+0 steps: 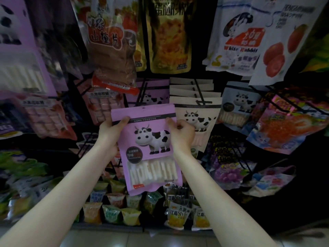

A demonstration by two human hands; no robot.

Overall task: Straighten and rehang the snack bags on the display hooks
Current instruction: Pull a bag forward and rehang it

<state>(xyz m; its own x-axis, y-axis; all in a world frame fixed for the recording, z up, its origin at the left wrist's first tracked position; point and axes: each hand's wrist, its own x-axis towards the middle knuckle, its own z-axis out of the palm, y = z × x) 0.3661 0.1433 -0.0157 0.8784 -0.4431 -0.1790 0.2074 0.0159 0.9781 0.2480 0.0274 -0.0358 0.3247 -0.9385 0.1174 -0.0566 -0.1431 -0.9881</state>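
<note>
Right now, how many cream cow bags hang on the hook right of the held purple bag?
5 cream cow bags show, stacked front to back on one hook right of the purple bag; more may hide behind.

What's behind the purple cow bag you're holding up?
Behind the purple cow bag another purple cow bag hangs on a black hook. Both hands grip the front bag; whatever sits lower behind it is covered.

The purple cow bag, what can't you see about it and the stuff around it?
Head view only:
- The purple cow bag: small print too tiny to read.
- The bag's hang hole: too small to tell whether a hook is through it.
- Left hand: fingers hidden behind the bag.
- Far-left purple bags: blurred.
</note>
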